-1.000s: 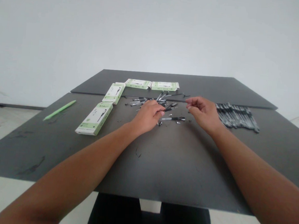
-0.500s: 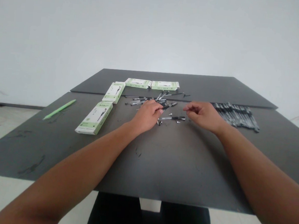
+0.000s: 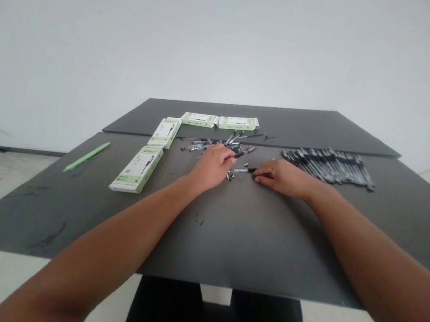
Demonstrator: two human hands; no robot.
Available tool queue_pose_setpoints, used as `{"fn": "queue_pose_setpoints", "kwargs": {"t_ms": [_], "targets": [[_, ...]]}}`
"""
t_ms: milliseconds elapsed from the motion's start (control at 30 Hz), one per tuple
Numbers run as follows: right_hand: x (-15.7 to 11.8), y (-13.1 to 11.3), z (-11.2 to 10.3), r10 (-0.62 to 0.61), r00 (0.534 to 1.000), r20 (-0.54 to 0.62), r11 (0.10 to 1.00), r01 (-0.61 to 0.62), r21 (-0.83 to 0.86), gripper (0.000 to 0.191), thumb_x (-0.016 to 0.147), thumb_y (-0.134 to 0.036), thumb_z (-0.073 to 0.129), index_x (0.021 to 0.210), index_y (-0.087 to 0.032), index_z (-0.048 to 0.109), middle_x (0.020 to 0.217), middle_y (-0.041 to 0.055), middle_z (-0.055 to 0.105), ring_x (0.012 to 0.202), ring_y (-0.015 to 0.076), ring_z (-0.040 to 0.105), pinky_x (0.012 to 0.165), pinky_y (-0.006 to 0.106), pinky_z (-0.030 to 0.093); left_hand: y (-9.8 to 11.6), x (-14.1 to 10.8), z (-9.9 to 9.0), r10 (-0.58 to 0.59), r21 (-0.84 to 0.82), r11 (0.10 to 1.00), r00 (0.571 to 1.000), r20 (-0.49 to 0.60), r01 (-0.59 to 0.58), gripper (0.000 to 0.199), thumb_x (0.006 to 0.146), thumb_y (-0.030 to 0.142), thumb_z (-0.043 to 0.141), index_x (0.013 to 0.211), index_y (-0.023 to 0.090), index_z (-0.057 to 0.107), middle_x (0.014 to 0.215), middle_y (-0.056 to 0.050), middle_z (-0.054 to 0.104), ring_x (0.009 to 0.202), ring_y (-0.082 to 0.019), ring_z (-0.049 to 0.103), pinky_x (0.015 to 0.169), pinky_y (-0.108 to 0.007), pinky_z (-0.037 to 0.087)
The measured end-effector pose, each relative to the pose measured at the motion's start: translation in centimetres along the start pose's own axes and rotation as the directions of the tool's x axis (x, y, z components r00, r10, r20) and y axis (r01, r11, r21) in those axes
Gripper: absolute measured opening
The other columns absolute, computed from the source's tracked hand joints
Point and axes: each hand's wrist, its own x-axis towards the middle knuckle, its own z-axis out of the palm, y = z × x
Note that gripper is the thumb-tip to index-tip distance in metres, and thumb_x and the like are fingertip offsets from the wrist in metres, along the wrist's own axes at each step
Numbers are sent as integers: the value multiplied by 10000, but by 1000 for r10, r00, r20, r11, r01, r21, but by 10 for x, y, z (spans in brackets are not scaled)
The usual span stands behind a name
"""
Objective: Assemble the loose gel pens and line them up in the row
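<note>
My left hand [image 3: 213,165] rests over the near side of a loose heap of clear and black pens [image 3: 201,144]. Its thumb and fingers are closed at the end of a pen [image 3: 244,153] that slants away to the right; the gripped end is hidden. Just to the right, my right hand [image 3: 278,177] pinches the black end of another pen [image 3: 240,170], whose clear barrel points left towards my left hand. Small pointed pen tips [image 3: 230,177] lie below that barrel.
Rows of black and clear pens [image 3: 333,166] lie side by side at right. Green-and-white boxes [image 3: 137,170] form a bent line from left to back. A green pen-like stick [image 3: 86,157] lies far left. A seam crosses the dark table [image 3: 231,232] behind the heap.
My right hand has moved left and down, and its fingers have closed on the black end of the lying pen. More of the pen row now shows. My left hand stays put.
</note>
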Motion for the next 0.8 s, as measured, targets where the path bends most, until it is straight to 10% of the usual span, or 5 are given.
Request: {"fn": "queue_pose_setpoints", "kwargs": {"t_ms": [367,567,800], "targets": [[1,-8,2,116,989,-97,993,-116,4,169,988,-302,638,976,-208,778,894,66,780,768,215,670,713,324,455,0,-1,0,10,-3,1000,1000,5,-10,214,1047,245,613,1043,170,814,1026,-92,743,1028,-249,675,977,-405,515],[3,-15,0,294,888,-353,940,-202,273,198,1013,-379,639,965,-207,724,771,33,743,703,198,652,697,327,473,0,-1,0,41,-23,999,999,-12,-41,194,1038,234,624,1044,177,809,1013,-83,753,1019,-248,680,975,-410,522],[8,-9,6,470,795,-384,768,-154,621,305,911,-464,788,1032,-184,768,732,36,741,640,186,647,647,338,523,2,-2,0,103,-55,993,995,-3,-103,196,1045,224,618,1084,180,806,1046,-88,773,1043,-252,698,1002,-426,539]]}}
